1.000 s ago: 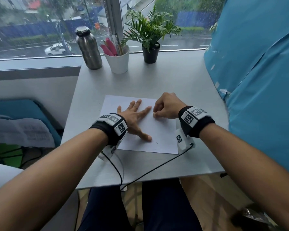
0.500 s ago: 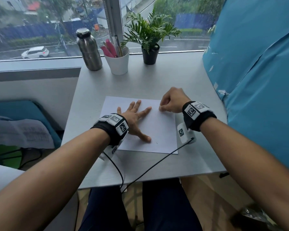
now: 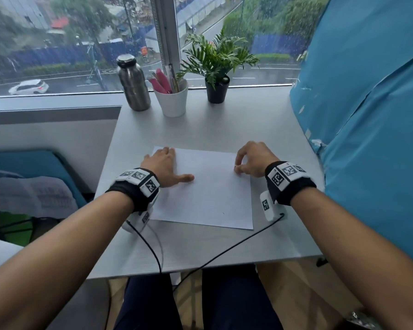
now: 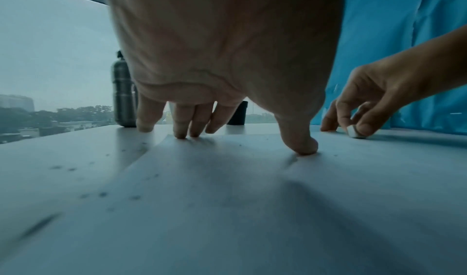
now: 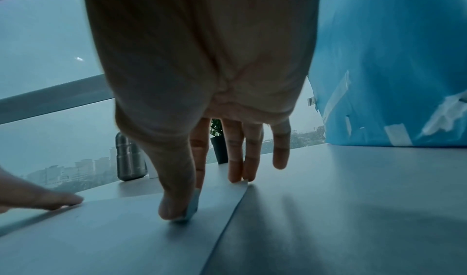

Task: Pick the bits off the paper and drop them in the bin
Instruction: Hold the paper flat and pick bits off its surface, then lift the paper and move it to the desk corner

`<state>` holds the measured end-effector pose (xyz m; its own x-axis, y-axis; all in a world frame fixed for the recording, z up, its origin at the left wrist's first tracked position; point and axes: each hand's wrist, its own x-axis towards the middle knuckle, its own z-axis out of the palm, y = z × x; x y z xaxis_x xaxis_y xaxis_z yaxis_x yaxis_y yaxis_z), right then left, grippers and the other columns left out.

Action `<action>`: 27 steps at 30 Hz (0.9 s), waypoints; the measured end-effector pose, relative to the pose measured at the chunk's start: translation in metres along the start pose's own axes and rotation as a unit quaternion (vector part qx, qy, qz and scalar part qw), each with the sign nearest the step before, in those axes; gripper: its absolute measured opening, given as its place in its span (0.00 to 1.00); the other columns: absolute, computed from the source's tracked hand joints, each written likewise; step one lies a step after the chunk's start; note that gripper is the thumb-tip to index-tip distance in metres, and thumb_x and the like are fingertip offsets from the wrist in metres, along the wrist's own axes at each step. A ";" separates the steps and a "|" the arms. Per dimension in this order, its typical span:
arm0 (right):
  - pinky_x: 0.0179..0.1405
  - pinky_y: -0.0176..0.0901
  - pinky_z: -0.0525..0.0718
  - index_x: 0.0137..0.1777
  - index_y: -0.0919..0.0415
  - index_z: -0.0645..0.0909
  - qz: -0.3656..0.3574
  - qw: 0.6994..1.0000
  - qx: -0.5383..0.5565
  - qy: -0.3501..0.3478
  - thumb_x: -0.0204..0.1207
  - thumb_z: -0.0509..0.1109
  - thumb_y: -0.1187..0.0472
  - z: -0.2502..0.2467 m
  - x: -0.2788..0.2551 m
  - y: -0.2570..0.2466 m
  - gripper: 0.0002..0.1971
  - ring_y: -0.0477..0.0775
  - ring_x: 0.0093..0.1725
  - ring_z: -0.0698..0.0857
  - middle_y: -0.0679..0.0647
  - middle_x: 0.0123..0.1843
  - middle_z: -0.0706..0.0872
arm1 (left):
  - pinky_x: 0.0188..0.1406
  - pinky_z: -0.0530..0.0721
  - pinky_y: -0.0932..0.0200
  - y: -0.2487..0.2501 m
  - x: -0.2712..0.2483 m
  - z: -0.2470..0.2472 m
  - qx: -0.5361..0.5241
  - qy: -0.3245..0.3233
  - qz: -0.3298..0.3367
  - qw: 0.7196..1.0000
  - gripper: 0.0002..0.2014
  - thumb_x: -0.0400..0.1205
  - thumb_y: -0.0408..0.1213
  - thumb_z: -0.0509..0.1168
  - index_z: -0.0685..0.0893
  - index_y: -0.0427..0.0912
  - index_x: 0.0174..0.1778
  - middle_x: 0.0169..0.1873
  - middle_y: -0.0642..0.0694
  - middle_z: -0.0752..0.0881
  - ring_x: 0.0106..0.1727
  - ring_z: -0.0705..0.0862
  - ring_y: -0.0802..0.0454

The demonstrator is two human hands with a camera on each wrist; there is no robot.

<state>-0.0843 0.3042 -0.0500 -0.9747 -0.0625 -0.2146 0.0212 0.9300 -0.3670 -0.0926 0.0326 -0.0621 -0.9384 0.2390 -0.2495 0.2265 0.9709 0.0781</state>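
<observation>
A white sheet of paper (image 3: 208, 194) lies in the middle of the grey table (image 3: 224, 129). My left hand (image 3: 171, 164) lies flat on the sheet's far left corner, fingers together and thumb (image 4: 302, 145) pressed on the paper. At the sheet's right edge my right hand (image 3: 236, 168) pinches a small white block (image 4: 355, 132) between thumb and forefinger, its tip touching the paper (image 5: 126, 239). Tiny dark bits (image 4: 102, 194) speckle the paper and the table beside it in the left wrist view. No bin is in view.
At the table's far edge by the window stand a steel bottle (image 3: 132, 84), a white cup of pens (image 3: 173, 103) and a potted plant (image 3: 216, 67). A blue sheet (image 3: 367, 115) hangs along the right side. Wrist cables (image 3: 153, 246) trail over the front edge.
My left hand slid from the paper's middle to its far left corner and drew its fingers together. My right hand moved right, from the sheet's middle to its right edge.
</observation>
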 end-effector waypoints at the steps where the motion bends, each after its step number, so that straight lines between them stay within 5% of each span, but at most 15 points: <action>1: 0.64 0.52 0.82 0.36 0.48 0.89 0.002 1.000 0.001 0.000 0.65 0.82 0.55 0.000 0.000 -0.001 0.04 0.54 0.59 0.82 0.51 0.51 0.88 | 0.74 0.68 0.36 -0.005 -0.001 0.001 -0.003 0.002 -0.008 1.000 0.54 0.67 0.79 0.61 0.64 0.38 0.78 0.79 0.42 0.67 0.80 0.65 0.44; 6: 0.44 0.37 0.77 0.42 0.54 0.93 -0.003 0.998 0.041 0.037 0.66 0.83 0.58 -0.005 -0.002 -0.004 0.05 0.47 0.43 0.81 0.47 0.38 0.84 | 0.71 0.71 0.35 -0.012 -0.005 0.007 0.005 -0.010 -0.064 0.998 0.61 0.60 0.84 0.59 0.63 0.39 0.79 0.78 0.41 0.66 0.78 0.68 0.41; 12: 0.41 0.33 0.78 0.44 0.57 0.93 -0.010 0.990 0.125 0.069 0.67 0.83 0.56 -0.019 -0.012 -0.009 0.08 0.48 0.43 0.86 0.49 0.37 0.89 | 0.72 0.74 0.39 -0.017 0.002 -0.002 -0.078 0.015 -0.095 0.992 0.61 0.59 0.78 0.69 0.61 0.41 0.81 0.77 0.41 0.69 0.77 0.70 0.39; 15: 0.48 0.37 0.83 0.45 0.55 0.93 -0.104 0.972 0.139 0.159 0.66 0.83 0.53 -0.045 -0.024 -0.027 0.10 0.46 0.43 0.87 0.48 0.42 0.92 | 0.78 0.65 0.44 -0.027 -0.001 -0.012 -0.178 0.101 -0.098 0.974 0.57 0.67 0.68 0.74 0.57 0.40 0.84 0.82 0.39 0.61 0.82 0.63 0.41; 18: 0.53 0.39 0.82 0.46 0.54 0.93 -0.204 0.933 0.134 0.264 0.68 0.81 0.52 -0.076 -0.044 -0.047 0.09 0.45 0.48 0.86 0.46 0.46 0.93 | 0.83 0.55 0.45 -0.041 -0.008 -0.028 -0.208 0.230 -0.024 0.950 0.50 0.71 0.57 0.77 0.60 0.41 0.84 0.85 0.40 0.58 0.85 0.57 0.44; 20: 0.54 0.41 0.82 0.45 0.55 0.93 -0.274 0.903 0.110 0.313 0.69 0.81 0.52 -0.091 -0.057 -0.061 0.08 0.48 0.48 0.85 0.44 0.46 0.92 | 0.81 0.52 0.34 -0.048 -0.015 -0.045 -0.181 0.304 0.036 0.935 0.39 0.72 0.49 0.79 0.72 0.44 0.78 0.83 0.41 0.63 0.83 0.62 0.42; 22: 0.54 0.43 0.82 0.45 0.57 0.93 -0.310 0.881 0.106 0.341 0.70 0.81 0.53 -0.101 -0.068 -0.069 0.09 0.51 0.48 0.85 0.44 0.47 0.92 | 0.78 0.51 0.28 -0.049 -0.023 -0.065 -0.149 0.381 0.084 0.909 0.20 0.73 0.41 0.78 0.86 0.42 0.59 0.75 0.41 0.75 0.78 0.70 0.40; 24: 0.54 0.45 0.82 0.46 0.57 0.93 -0.312 0.871 0.117 0.361 0.71 0.80 0.52 -0.107 -0.076 -0.072 0.09 0.54 0.48 0.85 0.45 0.47 0.92 | 0.76 0.53 0.26 -0.049 -0.033 -0.083 -0.144 0.432 0.109 0.883 0.05 0.73 0.37 0.77 0.88 0.42 0.41 0.63 0.44 0.85 0.73 0.76 0.40; 27: 0.54 0.45 0.81 0.46 0.57 0.93 -0.304 0.870 0.127 0.367 0.71 0.80 0.51 -0.107 -0.085 -0.070 0.10 0.53 0.50 0.84 0.44 0.47 0.92 | 0.76 0.55 0.28 -0.051 -0.046 -0.099 -0.128 0.468 0.136 0.864 0.05 0.72 0.34 0.77 0.88 0.42 0.33 0.52 0.46 0.89 0.66 0.80 0.40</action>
<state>-0.0269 0.2829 0.0912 -0.7001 -0.1796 0.6911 -0.5901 0.6906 -0.4182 -0.0872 -0.0299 0.0413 -0.6859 0.2229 0.6927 0.5196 0.8165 0.2517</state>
